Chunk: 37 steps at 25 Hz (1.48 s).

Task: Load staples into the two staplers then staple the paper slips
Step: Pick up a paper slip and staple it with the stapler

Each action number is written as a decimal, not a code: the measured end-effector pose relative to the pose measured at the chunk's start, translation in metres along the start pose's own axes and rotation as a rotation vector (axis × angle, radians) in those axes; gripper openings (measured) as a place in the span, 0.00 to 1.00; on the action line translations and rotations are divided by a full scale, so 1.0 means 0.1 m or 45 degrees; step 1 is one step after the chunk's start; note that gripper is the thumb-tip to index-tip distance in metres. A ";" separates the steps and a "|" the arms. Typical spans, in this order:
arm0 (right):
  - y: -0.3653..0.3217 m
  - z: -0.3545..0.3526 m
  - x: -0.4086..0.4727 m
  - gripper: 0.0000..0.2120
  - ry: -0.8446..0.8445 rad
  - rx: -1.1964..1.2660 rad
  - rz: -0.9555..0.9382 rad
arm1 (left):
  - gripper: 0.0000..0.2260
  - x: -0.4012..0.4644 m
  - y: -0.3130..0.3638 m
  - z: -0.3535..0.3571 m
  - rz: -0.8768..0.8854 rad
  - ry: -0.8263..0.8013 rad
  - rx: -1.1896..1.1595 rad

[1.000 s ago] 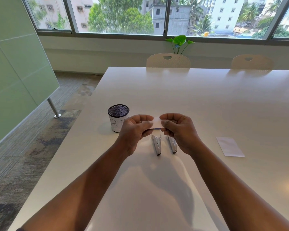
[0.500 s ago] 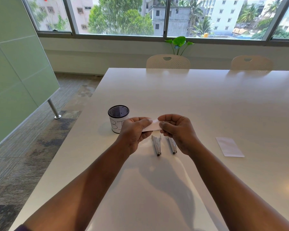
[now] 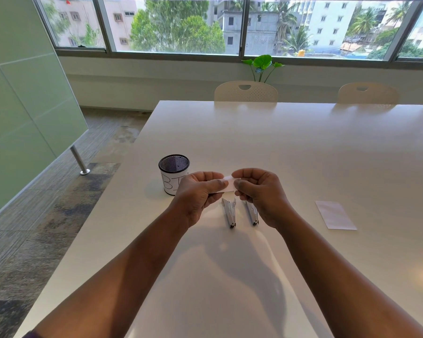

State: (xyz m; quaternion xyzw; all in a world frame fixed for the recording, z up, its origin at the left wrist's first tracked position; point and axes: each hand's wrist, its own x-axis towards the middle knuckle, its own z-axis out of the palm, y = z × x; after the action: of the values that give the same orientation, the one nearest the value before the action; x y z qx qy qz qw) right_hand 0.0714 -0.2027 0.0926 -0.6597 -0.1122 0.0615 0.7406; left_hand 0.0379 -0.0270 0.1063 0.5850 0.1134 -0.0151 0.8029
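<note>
1. The task looks early or in the middle, as a guess. The two staplers lie flat on the white table and nothing is being stapled right now. I cannot tell if staples are already inside them.

2. Nearest to the person, the left stapler and the right stapler lie side by side, close but not touching, toward the table's left edge. Both are thin and silver-white, with a dark tip pointing back at the person. They look shut.

3. Just above them, both hands hold up one small white paper slip in the air.
   - The left hand pinches the slip's left end between thumb and curled fingers.
   - The right hand pinches the right end the same way.
   - The slip is short and plain, and the hands hide most of it. It could also be a little staple box; it is too small to be sure.

4. Off to the right, a flat white paper lies alone on the table, well apart from the staplers. It is not stapled yet, as far as I can see.

5. A bit farther, near the table's left edge, stands a black mesh cup with a white label. It looks empty from here.
</note>
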 end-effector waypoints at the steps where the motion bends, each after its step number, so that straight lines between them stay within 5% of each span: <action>1: 0.00 0.00 0.00 0.07 -0.004 0.005 0.001 | 0.04 0.01 0.00 0.00 -0.003 0.015 -0.008; 37: 0.01 0.03 -0.09 0.06 -0.005 0.016 0.031 | 0.04 -0.07 -0.02 0.00 -0.024 0.116 -0.029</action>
State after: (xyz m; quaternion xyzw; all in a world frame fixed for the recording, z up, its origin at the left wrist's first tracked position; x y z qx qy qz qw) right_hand 0.0622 -0.2015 0.0916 -0.6561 -0.1053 0.0726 0.7437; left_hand 0.0304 -0.0288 0.1061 0.5747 0.1556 0.0055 0.8034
